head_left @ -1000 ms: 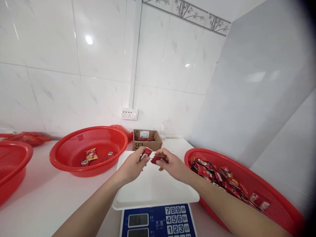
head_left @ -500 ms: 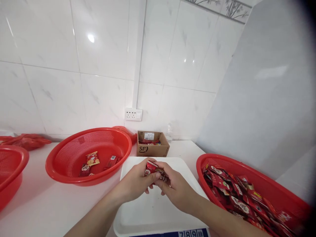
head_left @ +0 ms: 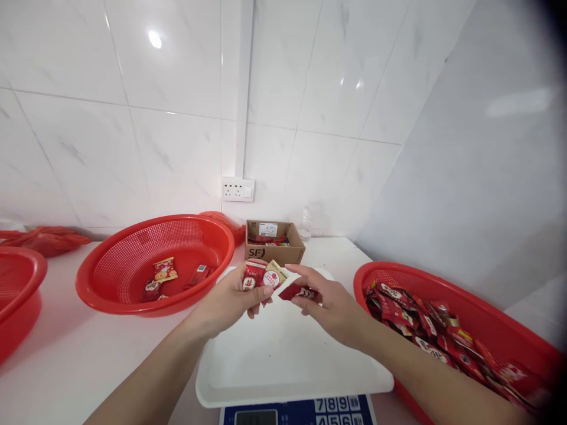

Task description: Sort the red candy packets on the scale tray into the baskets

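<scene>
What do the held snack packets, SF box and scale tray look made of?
Snack packets: probably glossy plastic film, from their thin, printed wrapping. SF box: seemingly matte cardboard, by its plain brown walls. Scale tray: likely smooth white plastic, by its rounded corners; coated metal is possible.

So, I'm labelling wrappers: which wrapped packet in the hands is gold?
The gold wrapped packet with pink print, in the left hand; beside it is a red packet, and the right hand holds a dark-red packet.

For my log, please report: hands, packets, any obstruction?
Left hand holding red packet and gold packet. Right hand holding another red packet. Both over white scale tray. Right forearm partly hides right-side red basket.
</scene>
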A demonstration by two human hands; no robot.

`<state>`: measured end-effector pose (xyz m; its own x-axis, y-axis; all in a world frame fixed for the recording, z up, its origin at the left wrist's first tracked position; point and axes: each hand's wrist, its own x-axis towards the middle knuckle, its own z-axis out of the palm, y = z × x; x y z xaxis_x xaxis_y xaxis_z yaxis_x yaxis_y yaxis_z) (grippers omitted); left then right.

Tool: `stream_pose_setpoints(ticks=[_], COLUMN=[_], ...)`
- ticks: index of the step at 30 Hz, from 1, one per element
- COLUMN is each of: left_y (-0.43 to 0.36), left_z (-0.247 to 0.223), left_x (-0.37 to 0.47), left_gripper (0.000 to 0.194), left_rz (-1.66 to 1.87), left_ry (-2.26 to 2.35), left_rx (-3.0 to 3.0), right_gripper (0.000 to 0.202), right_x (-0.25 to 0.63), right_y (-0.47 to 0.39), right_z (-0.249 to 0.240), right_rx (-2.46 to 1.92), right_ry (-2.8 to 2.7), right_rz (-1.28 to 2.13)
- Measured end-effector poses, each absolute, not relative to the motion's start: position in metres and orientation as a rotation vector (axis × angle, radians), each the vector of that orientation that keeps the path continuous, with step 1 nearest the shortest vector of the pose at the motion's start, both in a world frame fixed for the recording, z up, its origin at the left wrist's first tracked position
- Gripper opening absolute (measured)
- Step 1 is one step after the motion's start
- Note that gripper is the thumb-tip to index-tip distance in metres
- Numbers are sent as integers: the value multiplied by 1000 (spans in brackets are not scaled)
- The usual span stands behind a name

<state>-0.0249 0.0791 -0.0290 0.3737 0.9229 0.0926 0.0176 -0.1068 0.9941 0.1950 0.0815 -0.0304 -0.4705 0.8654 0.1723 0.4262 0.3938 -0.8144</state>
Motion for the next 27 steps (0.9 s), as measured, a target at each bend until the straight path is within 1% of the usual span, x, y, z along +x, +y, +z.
stream_pose_setpoints(ticks=[3, 7, 13, 19, 24, 27], left_y=[78, 76, 70, 62, 67, 67], left_z=[-28, -26, -24, -24, -25, -24], left_x=[-25, -24, -22, -19, -24, -29], left_gripper=[39, 31, 19, 12, 8, 11], left_rz=[951, 889, 772, 655, 797, 827], left_ry=[974, 1024, 1066, 1092, 1138, 1209], left_rx=[1483, 1547, 1724, 1809, 1833, 1891], right_gripper=[44, 41, 45, 29, 26, 26], right_x=[199, 203, 202, 193, 196, 198], right_y=[92, 104, 101, 93, 96, 99], right_z=[-33, -38, -38, -34, -35, -33], right_rx=[-1159, -1168, -1177, -1165, -1211, -1212], right_ry=[-1907, -1858, -1910, -2022, -1950, -1909], right_rz=[1116, 1230, 1124, 1065, 1034, 1009])
